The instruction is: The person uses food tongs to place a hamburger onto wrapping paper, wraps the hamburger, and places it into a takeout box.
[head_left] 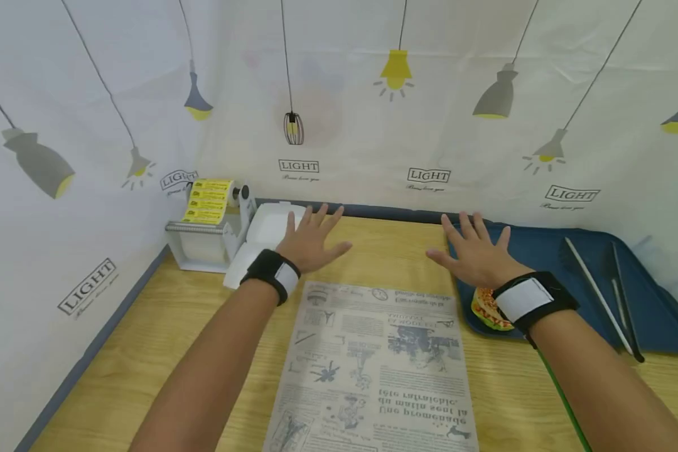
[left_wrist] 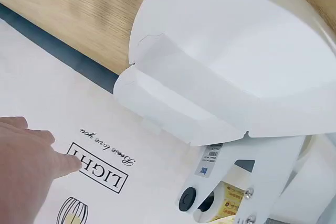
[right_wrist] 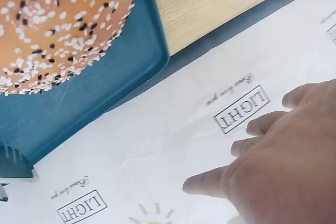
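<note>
My left hand is held out with fingers spread and nothing in it, close to an unfolded white paper food box. My right hand is likewise spread and holds nothing; in the head view it overlaps the near left part of a blue tray. A burger with a sesame-seeded bun sits on that tray, partly hidden by the right hand and wristband. The right wrist view shows its bun up close. Between the arms, a printed newspaper-style sheet lies flat on the table.
A label dispenser with a roll of yellow labels stands at the back left, beside the white box. Metal tongs lie on the tray's right side. A white printed curtain encloses the table at the back and sides.
</note>
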`<state>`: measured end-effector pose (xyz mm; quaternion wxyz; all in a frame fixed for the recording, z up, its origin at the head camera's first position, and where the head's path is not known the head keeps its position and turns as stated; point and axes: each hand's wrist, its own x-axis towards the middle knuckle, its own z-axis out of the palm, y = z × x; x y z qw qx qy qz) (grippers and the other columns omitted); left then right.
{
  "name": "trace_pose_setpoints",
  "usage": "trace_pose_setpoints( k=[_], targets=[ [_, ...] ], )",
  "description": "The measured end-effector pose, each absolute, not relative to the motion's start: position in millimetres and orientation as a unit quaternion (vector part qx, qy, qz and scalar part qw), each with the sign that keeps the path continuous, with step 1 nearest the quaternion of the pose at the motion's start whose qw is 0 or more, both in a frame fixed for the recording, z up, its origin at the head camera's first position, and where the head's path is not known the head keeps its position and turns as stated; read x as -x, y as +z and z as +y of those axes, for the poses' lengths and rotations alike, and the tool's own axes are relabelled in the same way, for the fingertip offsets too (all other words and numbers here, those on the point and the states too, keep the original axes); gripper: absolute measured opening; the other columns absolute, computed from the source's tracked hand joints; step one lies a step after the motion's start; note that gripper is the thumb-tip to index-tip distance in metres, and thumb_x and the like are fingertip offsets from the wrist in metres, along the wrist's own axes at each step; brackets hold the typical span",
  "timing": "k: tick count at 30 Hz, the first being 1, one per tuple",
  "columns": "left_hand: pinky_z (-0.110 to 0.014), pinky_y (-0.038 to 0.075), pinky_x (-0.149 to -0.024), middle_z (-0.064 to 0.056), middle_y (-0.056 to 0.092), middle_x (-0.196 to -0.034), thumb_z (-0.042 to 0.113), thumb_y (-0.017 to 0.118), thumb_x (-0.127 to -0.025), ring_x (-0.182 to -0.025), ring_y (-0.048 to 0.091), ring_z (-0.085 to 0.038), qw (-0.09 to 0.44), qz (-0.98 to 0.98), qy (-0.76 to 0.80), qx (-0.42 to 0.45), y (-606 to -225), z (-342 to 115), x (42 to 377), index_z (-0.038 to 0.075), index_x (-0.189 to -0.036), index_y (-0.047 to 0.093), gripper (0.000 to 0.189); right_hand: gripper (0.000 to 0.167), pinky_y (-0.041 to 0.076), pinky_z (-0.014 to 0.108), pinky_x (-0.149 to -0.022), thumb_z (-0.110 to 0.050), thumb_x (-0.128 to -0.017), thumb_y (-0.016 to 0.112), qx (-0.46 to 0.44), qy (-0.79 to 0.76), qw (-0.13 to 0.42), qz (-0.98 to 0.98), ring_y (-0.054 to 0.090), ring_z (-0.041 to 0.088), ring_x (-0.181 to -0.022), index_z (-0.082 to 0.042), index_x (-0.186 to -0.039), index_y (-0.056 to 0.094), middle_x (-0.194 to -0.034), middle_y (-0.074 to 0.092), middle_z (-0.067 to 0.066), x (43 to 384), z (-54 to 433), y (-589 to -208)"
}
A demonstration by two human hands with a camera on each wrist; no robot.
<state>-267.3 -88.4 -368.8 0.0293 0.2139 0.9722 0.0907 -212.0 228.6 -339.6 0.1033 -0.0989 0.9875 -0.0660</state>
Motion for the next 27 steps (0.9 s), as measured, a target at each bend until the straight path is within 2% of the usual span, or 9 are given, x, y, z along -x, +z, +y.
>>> trace_pose_setpoints(
  k=[7, 12, 16, 22, 27],
  targets=[
    [-0.060, -0.004, -0.113, -0.004, 0.003, -0.157, 0.066, 0.032, -0.089, -0.144, 0.001, -0.033, 0.032, 0.953, 0.097, -0.285, -364.7, -97.4, 243.9, 0.034, -0.149, 0.003, 0.074, 0.085, -0.014, 0.077, -0.094, -0.069, -0.088, 0.027, 0.147, -0.065, 0.062, 0.985, -0.016, 0.040, -0.140, -0.021, -0.149, -0.007, -0.154, -0.009, 0.020, 183.3, 232.6, -335.3],
    [-0.059, 0.001, -0.114, -0.003, 0.004, -0.157, 0.063, 0.037, -0.089, -0.144, 0.003, -0.032, 0.035, 0.933, 0.095, -0.345, -362.5, -106.9, 206.1, 0.035, -0.148, 0.004, 0.074, 0.083, -0.010, 0.076, -0.097, -0.066, -0.089, 0.032, 0.166, -0.072, 0.040, 0.983, -0.016, 0.036, -0.142, -0.023, -0.149, -0.007, -0.155, -0.009, 0.015, 155.2, 237.2, -335.5],
    [-0.057, 0.004, -0.114, 0.000, 0.003, -0.157, 0.064, 0.040, -0.088, -0.145, 0.005, -0.029, 0.042, 0.916, 0.106, -0.384, -361.9, -115.7, 172.0, 0.035, -0.148, 0.006, 0.076, 0.082, -0.015, 0.072, -0.099, -0.062, -0.090, 0.035, 0.176, -0.087, 0.032, 0.980, -0.019, 0.032, -0.141, -0.024, -0.149, -0.008, -0.156, -0.012, 0.010, 131.2, 244.0, -335.4],
    [-0.060, 0.008, -0.113, 0.006, 0.000, -0.157, 0.073, 0.039, -0.081, -0.145, 0.004, -0.030, 0.120, 0.895, 0.132, -0.409, -373.5, -131.9, 128.4, 0.040, -0.147, 0.003, 0.082, 0.080, -0.020, 0.068, -0.100, -0.058, -0.091, 0.040, 0.175, -0.102, 0.031, 0.979, -0.021, 0.026, -0.142, -0.025, -0.149, -0.006, -0.156, -0.010, 0.007, 98.9, 261.3, -336.7],
    [-0.064, 0.012, -0.110, 0.006, 0.003, -0.157, 0.075, 0.050, -0.073, -0.144, 0.007, -0.032, 0.172, 0.879, 0.140, -0.423, -391.9, -140.1, 103.0, 0.041, -0.146, 0.004, 0.092, 0.082, -0.023, 0.067, -0.099, -0.054, -0.091, 0.046, 0.164, -0.091, 0.013, 0.982, -0.022, 0.024, -0.141, -0.025, -0.149, -0.005, -0.156, -0.010, 0.008, 81.7, 286.3, -337.9]
  ],
)
